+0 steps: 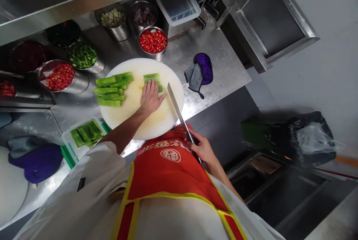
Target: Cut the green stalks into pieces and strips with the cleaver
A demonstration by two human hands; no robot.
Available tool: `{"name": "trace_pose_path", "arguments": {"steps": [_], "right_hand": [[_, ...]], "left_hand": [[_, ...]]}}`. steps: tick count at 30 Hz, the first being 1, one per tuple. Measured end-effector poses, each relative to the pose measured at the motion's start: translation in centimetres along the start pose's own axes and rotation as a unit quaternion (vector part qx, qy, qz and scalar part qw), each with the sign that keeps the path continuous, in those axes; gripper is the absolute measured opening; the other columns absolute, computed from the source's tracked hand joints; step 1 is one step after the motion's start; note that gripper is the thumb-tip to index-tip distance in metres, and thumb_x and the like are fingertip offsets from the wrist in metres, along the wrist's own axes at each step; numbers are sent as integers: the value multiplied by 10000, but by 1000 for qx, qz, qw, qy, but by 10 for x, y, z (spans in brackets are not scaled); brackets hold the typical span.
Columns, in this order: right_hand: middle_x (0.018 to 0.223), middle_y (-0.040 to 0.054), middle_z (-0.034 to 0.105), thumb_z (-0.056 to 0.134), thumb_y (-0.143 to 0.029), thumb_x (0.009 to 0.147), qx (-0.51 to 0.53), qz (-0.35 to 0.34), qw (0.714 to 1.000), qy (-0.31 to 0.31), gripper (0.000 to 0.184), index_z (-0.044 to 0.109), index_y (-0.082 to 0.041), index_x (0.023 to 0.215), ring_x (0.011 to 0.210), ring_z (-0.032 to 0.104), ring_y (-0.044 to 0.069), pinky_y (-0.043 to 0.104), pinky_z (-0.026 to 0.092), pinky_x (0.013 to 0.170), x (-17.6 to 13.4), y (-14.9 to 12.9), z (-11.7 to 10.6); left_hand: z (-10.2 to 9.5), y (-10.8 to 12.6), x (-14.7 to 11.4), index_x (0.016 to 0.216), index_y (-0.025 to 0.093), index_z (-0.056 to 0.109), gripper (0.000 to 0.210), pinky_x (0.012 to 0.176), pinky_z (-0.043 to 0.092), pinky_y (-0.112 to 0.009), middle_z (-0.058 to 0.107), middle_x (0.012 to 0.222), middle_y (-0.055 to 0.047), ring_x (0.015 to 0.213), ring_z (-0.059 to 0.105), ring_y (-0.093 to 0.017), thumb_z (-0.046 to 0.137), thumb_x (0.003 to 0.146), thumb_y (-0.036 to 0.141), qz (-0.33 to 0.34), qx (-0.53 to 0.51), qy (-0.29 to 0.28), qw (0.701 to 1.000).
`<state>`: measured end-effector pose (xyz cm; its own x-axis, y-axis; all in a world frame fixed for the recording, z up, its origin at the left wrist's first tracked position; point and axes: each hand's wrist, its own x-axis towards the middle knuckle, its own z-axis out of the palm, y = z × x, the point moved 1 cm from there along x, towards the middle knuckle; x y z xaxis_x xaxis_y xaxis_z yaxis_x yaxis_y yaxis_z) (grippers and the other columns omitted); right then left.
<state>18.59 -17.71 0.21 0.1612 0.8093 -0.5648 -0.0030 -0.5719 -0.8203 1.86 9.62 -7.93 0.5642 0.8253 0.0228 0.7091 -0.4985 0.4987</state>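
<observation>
My left hand [151, 96] lies flat, fingers stretched out, on pale green vegetable pieces [151, 77] toward the right side of the round white cutting board [134, 120]. In my right hand [201, 148] is a long kitchen knife [179, 112], gripped by its handle near my red apron. Its blade points away from me and its tip is over the board, to the right of the pieces and apart from them. More green vegetable sticks [110, 90] lie in a loose stack on the board's left side.
A plastic container [73, 151] of green pieces stands left of the board. Metal pots with red chillies [153, 41], more chopped red chillies [60, 77] and green chillies [83, 56] line the back under a steel shelf [84, 7]. Purple and grey cloths [203, 69] lie right.
</observation>
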Motion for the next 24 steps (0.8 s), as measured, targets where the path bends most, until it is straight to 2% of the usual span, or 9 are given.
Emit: {"name": "trace_pose_path", "arguments": {"steps": [7, 16, 21, 24], "right_hand": [[931, 21, 738, 653, -238, 762, -5, -14, 1000, 0, 628, 633, -201, 1389, 649, 603, 140, 269, 536, 633, 1, 5, 0], [932, 21, 742, 661, -257, 771, -19, -34, 999, -2, 615, 640, -209, 1384, 689, 625, 158, 276, 531, 666, 5, 10, -1], [934, 29, 742, 667, -271, 764, 1, -22, 1000, -2, 630, 633, -203, 1389, 632, 601, 145, 270, 519, 614, 6, 13, -1], [947, 29, 744, 672, -271, 755, 9, -19, 1000, -5, 646, 626, -205, 1397, 617, 597, 140, 269, 518, 604, 6, 14, -1]], "left_hand": [[-4, -1, 3, 1578, 114, 311, 786, 1282, 4, -511, 212, 1670, -142, 1568, 116, -336, 430, 960, 584, -2, 1, -24, 1000], [-8, -2, 4, 1554, 231, 392, 750, 1247, -33, -633, 257, 1662, -88, 1558, 127, -381, 492, 927, 630, 1, 55, -67, 996], [-9, 4, -3, 1543, 241, 408, 675, 1228, -3, -676, 192, 1681, -99, 1561, 86, -396, 465, 959, 573, -44, 47, -17, 998], [-6, 7, -8, 1558, 216, 379, 677, 1223, 25, -685, 185, 1680, -120, 1560, 73, -406, 431, 976, 557, -56, 50, -16, 997]]}}
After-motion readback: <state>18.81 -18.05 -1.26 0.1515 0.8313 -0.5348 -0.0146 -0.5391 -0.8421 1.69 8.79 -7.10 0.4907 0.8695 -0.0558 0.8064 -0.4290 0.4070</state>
